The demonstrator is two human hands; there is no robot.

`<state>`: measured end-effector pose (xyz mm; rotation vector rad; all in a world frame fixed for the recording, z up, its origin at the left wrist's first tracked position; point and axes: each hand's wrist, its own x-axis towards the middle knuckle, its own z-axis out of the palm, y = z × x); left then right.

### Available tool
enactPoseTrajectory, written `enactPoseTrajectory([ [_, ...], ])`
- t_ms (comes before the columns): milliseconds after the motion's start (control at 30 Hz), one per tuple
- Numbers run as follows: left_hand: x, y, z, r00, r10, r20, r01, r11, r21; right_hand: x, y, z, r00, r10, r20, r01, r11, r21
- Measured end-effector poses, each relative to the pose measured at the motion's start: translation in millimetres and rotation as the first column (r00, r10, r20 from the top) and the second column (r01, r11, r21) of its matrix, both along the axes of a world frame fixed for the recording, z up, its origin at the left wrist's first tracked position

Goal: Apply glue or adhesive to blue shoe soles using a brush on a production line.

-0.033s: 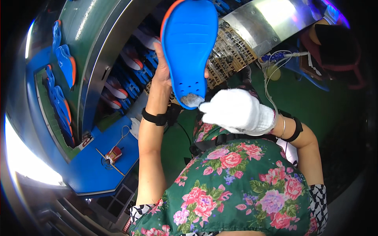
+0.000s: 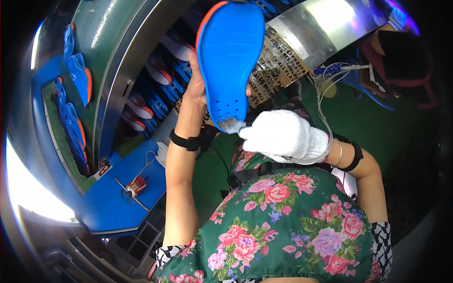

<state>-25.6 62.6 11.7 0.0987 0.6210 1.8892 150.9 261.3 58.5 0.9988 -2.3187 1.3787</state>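
A blue insole point(image 2: 230, 61) with an orange edge stands nearly upright in front of me, its narrow, perforated end pointing down. My bare left hand point(image 2: 194, 89) grips it from behind, thumb along its left edge and a fingertip showing at the right edge. My right hand point(image 2: 283, 136), in a white knitted glove, is closed beside the insole's lower end. From its fingertips a pale grey tuft, which looks like a small brush point(image 2: 230, 124), lies against that end, below the holes. The glove hides any handle.
More insoles point(image 2: 80, 78) lie on a green surface at the left. Others fill the rack point(image 2: 155, 89) behind my left hand. A printed cardboard sheet point(image 2: 276, 66) is behind the insole. A blue table point(image 2: 108, 203) holds a small red container with sticks. A white cable point(image 2: 321, 104) hangs at right.
The insole has shifted slightly right and down in my left hand. The grey tuft has slid toward the insole's lower right edge and now reaches past it.
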Motion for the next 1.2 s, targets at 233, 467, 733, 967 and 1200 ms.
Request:
enactPoseTrajectory([
  [233, -1, -1, -4, 0.992, -0.126, 0.012, 0.127, 0.985, -0.120, -18, 12, 2, 0.989, 0.057, 0.135, -0.023, 0.971, -0.236],
  [467, 16, 1, -13, 0.952, 0.069, 0.297, -0.083, 0.996, 0.034, -28, 36, 16, 0.723, 0.160, 0.672, 0.422, 0.669, -0.612],
  [733, 68, 28, -26, 0.895, 0.431, 0.114, -0.382, 0.873, -0.303, -53, 55, 16, 0.865, -0.249, 0.435, 0.434, 0.807, -0.401],
  [967, 71, -7, -27, 0.995, 0.073, 0.068, -0.055, 0.969, -0.242, -42, 55, 11, 0.943, -0.244, 0.225, 0.305, 0.904, -0.300],
  [1200, 84, 13, 11, 0.913, 0.218, 0.344, -0.287, 0.944, 0.161, -24, 49, 26, 0.933, -0.349, 0.089, 0.359, 0.889, -0.285],
])
